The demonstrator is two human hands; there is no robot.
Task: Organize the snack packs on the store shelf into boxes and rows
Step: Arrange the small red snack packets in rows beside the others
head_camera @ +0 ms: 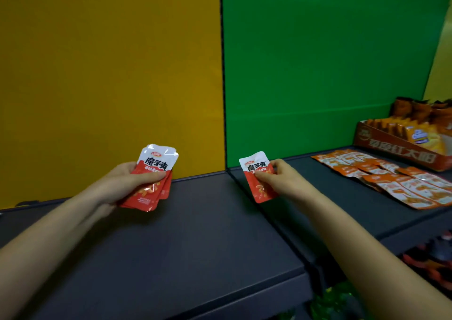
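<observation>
dark shelf (195,234), orange snack packs (391,180) lying flat, orange box (396,152)

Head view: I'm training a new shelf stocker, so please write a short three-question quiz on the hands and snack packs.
1. True or false: the left hand is empty.
2. The loose orange packs lie: A) on the shelf, before the orange box; B) hanging from hooks; C) on the floor.
3. Fill in: the right hand pinches one red pack before the ___ panel.
Key: 1 false, it grips a stack of red packs; 2 A; 3 green panel.
</observation>
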